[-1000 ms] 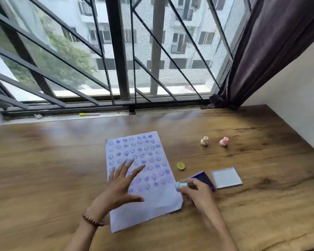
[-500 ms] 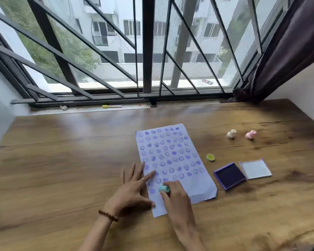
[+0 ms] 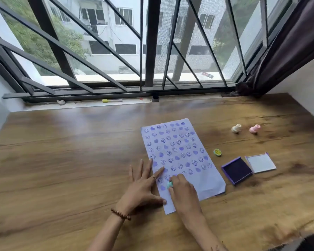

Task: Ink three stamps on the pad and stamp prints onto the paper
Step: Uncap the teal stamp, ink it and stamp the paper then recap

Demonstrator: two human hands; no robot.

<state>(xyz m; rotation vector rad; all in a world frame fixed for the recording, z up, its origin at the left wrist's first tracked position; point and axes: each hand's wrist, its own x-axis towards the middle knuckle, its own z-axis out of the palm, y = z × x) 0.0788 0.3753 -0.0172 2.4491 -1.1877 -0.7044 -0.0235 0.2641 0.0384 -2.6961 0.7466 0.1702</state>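
Right hand (image 3: 181, 187), off the ink pad (image 3: 237, 170), now presses the gripped teal stamp (image 3: 170, 184) onto the paper (image 3: 181, 160); left hand (image 3: 143, 187) flat, splayed, pinning it.

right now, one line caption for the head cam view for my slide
Right hand presses a teal stamp onto the print-covered paper while the left hand pins it flat.

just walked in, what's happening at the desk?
A person is stamping a sheet of white paper already mostly covered with purple smiley and heart prints. The right hand presses a small teal stamp onto the near part of the sheet, while the left hand lies flat, holding the paper's left edge on the wooden table. The open purple ink pad and its lid sit right of the paper. A cream stamp and a pink stamp lie further back.
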